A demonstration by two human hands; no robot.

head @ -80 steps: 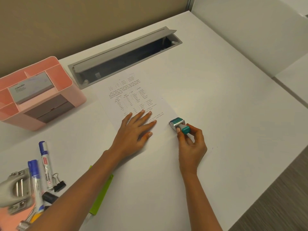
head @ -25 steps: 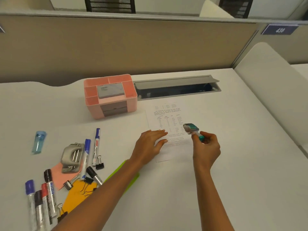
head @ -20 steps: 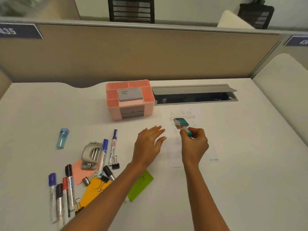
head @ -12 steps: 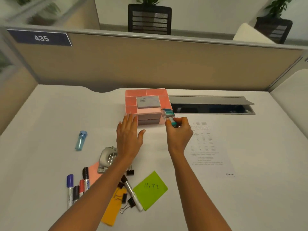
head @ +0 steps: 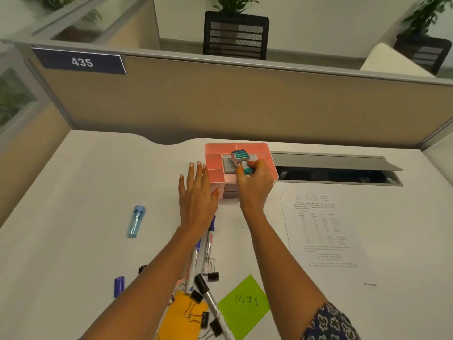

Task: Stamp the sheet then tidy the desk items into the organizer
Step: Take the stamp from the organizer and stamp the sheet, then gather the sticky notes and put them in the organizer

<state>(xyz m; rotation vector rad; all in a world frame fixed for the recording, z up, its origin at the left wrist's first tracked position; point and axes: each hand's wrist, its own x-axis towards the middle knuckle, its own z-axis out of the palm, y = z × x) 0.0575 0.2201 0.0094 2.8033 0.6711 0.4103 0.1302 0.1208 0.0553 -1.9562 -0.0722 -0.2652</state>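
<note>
- The teal stamp (head: 240,155) is held over the top of the pink organizer (head: 215,157), above the grey pad (head: 228,166) that lies in its large compartment. Whether stamp and pad touch cannot be told.
- The stamp's handle is pinched between the thumb and curled fingers of the right hand (head: 255,185).
- Half a second earlier the stamp was held at the organizer's front right corner. About three seconds earlier it was set down at the edge of the sheet.
- The left hand (head: 197,195) is spread with straight fingers just beside the organizer's left front corner; contact cannot be judged. Earlier it was laid flat on the sheet.
- The printed sheet (head: 323,231) is left on the white desk (head: 85,192), to the right of the right forearm, and is touched by neither hand.
- Markers (head: 209,244), binder clips (head: 212,276), a green sticky note (head: 242,306) and an orange note (head: 182,315) are scattered near the front edge.
- A translucent blue tube (head: 136,220) lies apart to the left.
- The hole punch seen earlier is now hidden by the left forearm.
</note>
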